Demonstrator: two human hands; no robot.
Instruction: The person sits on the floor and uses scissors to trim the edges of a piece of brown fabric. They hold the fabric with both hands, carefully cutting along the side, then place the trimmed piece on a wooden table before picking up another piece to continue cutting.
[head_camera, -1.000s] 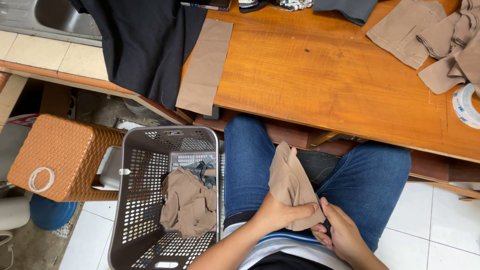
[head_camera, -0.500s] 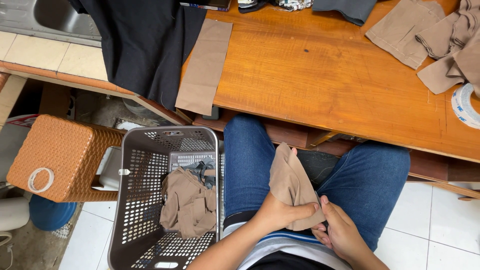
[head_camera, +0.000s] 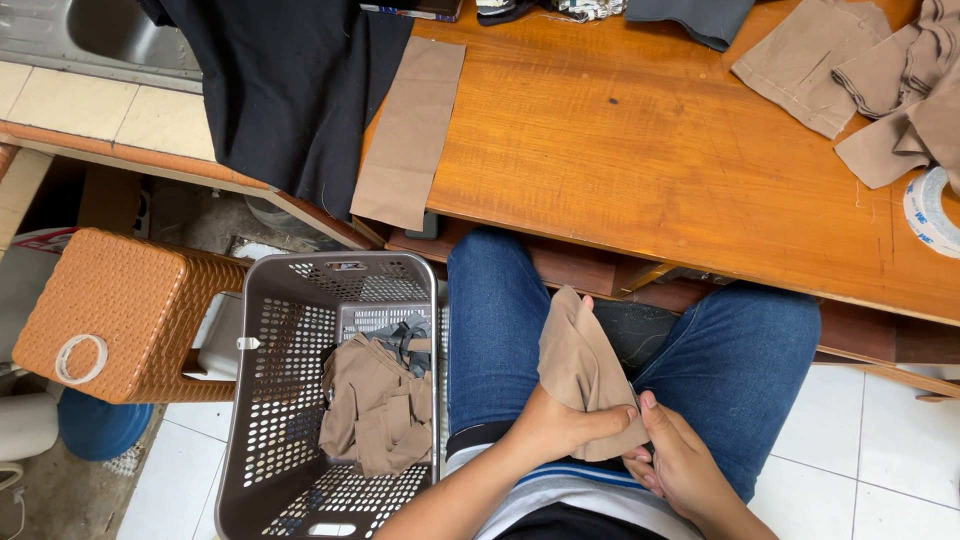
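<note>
In my lap, above my jeans (head_camera: 500, 320), I hold a tan piece of cloth (head_camera: 585, 365) with both hands. My left hand (head_camera: 555, 430) is closed around its lower edge, thumb pinching the fabric against my fingers. My right hand (head_camera: 680, 465) grips the same lower corner from the other side, fingers curled tight on it. The rest of the cloth stands up loose and folded over between my knees.

Just beside my left leg sits a grey plastic basket (head_camera: 270, 400) with more tan cloth pieces (head_camera: 375, 405) heaped inside. On the wooden table (head_camera: 650, 150) ahead lie a flat tan strip (head_camera: 410, 130), a black cloth (head_camera: 290, 90) hanging over the edge, and more tan pieces (head_camera: 880, 80) next to a roll of tape (head_camera: 930, 210).

I think the risk is the free upper part: since I only hold one corner, it could flop and slip out of its fold, or slide off my lap onto the tiled floor (head_camera: 890, 430).
</note>
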